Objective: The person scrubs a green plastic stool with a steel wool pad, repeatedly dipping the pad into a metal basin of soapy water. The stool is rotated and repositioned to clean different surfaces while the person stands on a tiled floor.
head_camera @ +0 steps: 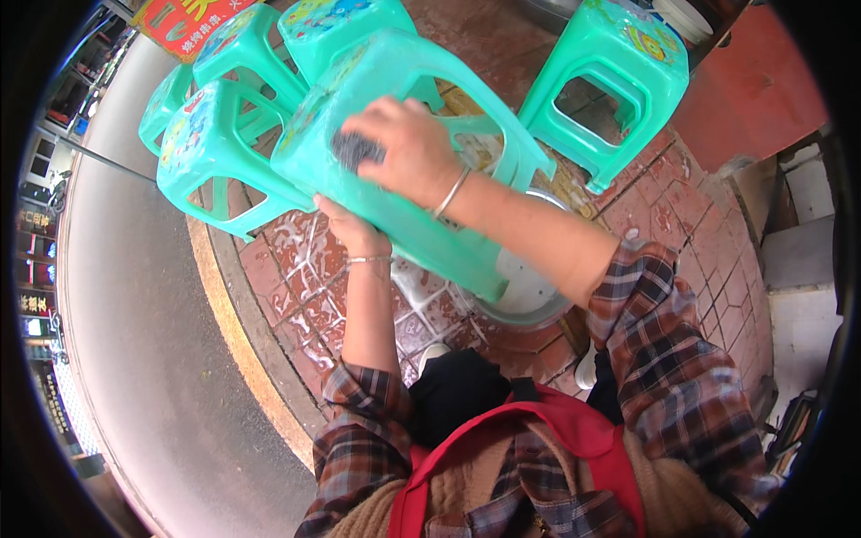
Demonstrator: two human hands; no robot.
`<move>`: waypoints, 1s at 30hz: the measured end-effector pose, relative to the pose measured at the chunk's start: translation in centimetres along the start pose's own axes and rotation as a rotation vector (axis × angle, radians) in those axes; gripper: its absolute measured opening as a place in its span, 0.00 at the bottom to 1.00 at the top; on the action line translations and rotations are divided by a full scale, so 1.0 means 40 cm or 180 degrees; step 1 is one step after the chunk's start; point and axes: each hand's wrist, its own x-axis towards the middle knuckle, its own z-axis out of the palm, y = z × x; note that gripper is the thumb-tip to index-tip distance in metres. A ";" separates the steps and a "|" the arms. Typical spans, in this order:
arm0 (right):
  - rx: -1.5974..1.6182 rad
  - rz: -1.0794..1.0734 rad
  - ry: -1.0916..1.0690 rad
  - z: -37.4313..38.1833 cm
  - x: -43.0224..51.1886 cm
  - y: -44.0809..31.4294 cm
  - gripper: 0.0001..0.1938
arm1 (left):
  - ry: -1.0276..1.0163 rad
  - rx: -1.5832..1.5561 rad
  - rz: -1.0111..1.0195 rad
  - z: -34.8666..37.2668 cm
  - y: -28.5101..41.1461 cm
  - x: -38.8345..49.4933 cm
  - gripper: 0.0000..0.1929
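Note:
A green plastic stool (pixel 417 235) is tilted on its side in front of me, its printed seat turned to the left. My left hand (pixel 350 228) supports it from below at the seat's edge. In my right hand (pixel 410 148) is a dark grey scouring pad (pixel 358 152), pressed against the stool's side just below the seat; hand and pad are blurred. Under the stool's legs stands a metal basin (pixel 528 289) of cloudy, soapy water, partly hidden by the stool and my right forearm.
Several green stools (pixel 208 155) stand at the left and back; stacked ones (pixel 612 74) stand at the right. Suds lie on the red paving tiles (pixel 303 269). A yellow-edged kerb (pixel 222 323) borders the road (pixel 155 302). A red sign (pixel 188 27) bears writing.

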 end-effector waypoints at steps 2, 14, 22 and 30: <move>0.0083 -0.0313 -0.0236 0.011 -0.071 -0.056 0.16 | -0.0758 -0.0539 -0.0018 -0.009 -0.009 0.029 0.31; -0.1040 0.0967 -0.0053 -0.033 0.157 0.212 0.19 | -0.0029 0.0116 0.0085 0.037 0.057 0.012 0.31; -0.0965 0.1945 -0.0129 -0.134 -0.163 0.467 0.18 | 0.0308 0.0396 0.0380 0.037 0.027 0.016 0.31; -0.0383 0.0749 -0.0826 -0.080 -0.363 0.231 0.17 | 0.0298 0.0292 0.0512 0.039 0.042 0.038 0.29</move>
